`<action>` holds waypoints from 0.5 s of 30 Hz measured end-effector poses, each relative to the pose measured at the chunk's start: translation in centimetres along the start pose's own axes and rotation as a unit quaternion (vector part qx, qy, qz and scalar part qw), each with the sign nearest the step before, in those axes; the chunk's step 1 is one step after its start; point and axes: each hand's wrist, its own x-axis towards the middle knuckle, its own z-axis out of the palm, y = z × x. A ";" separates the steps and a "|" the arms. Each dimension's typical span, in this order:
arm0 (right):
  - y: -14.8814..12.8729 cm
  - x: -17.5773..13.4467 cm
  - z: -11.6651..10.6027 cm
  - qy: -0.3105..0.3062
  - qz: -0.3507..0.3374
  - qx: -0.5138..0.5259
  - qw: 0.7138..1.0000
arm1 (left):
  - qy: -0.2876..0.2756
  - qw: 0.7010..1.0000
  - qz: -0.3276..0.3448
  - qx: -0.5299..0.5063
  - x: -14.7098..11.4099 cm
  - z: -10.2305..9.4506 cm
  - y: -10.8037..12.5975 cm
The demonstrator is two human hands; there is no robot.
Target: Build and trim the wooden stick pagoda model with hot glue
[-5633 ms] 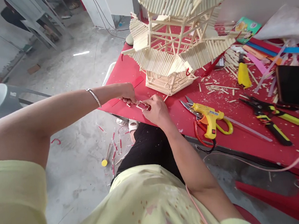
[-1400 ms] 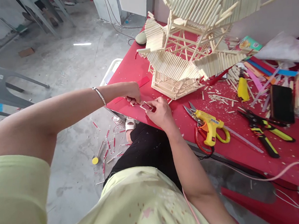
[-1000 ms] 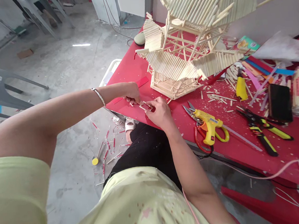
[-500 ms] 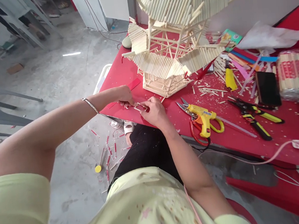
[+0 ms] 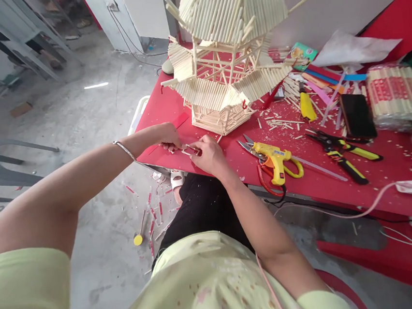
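At the red table's [image 5: 225,165] near edge, my left hand [image 5: 169,135] is closed, its fingertips pinched down close to the tabletop. My right hand [image 5: 209,156] faces it, thumb and fingers closed around a short wooden stick piece [image 5: 190,150]. The piece bridges the small gap between both hands; its reddish part is too small to make out. Pale bits show under my left fingers. Just beyond the hands stands a pagoda-like model [image 5: 218,95] built of wooden sticks, with tiered, slatted roofs.
On the right lie a yellow glue gun [image 5: 274,158] over red-handled snips [image 5: 262,168], black-and-yellow pliers [image 5: 340,153], a phone [image 5: 357,116] and a wrapped bundle of chopsticks [image 5: 397,95]. Stick offcuts [image 5: 281,122] litter the table. A grey chair [image 5: 7,154] stands at left.
The view has shifted slightly, so the model and tools appear farther left. My hands stay together over the same stick piece, with only slight finger movement.
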 end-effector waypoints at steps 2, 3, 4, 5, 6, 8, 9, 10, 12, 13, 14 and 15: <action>-0.1 0.0 0.0 -0.002 0.000 -0.003 1.000 | 0.003 1.000 -0.013 0.013 -0.1 0.0 0.1; -0.1 0.1 0.0 -0.003 -0.001 -0.005 1.000 | 0.002 1.000 -0.016 0.013 -0.1 0.0 0.1; -0.1 0.1 0.0 -0.003 -0.001 -0.006 1.000 | -0.001 1.000 -0.017 0.013 -0.1 0.0 0.2; -0.1 0.1 0.0 -0.003 -0.001 -0.008 1.000 | -0.004 1.000 -0.018 0.015 -0.1 -0.1 0.2; -0.1 0.0 0.0 -0.003 0.000 -0.009 1.000 | -0.008 1.000 -0.019 0.019 -0.1 -0.1 0.2; -0.1 0.0 -0.1 -0.003 -0.001 -0.009 1.000 | -0.011 0.999 -0.019 0.027 0.0 -0.2 0.2; -0.1 0.0 -0.1 -0.005 -0.002 -0.008 1.000 | -0.011 0.999 -0.017 0.029 0.1 -0.2 0.2; -0.1 0.0 -0.1 -0.007 -0.003 -0.008 1.000 | -0.010 0.999 -0.016 0.030 0.1 -0.2 0.2; -0.2 0.0 -0.2 -0.009 -0.004 -0.009 1.000 | -0.011 0.999 -0.015 0.029 0.3 -0.3 0.1; -0.2 0.0 -0.2 -0.010 -0.004 -0.009 1.000 | -0.012 0.999 -0.015 0.028 0.3 -0.3 0.1; -0.2 0.0 -0.2 -0.009 -0.004 -0.009 1.000 | -0.015 0.999 -0.016 0.026 0.4 -0.3 0.0; -0.2 0.0 -0.2 -0.009 -0.004 -0.008 1.000 | -0.017 0.999 -0.018 0.025 0.4 -0.2 0.0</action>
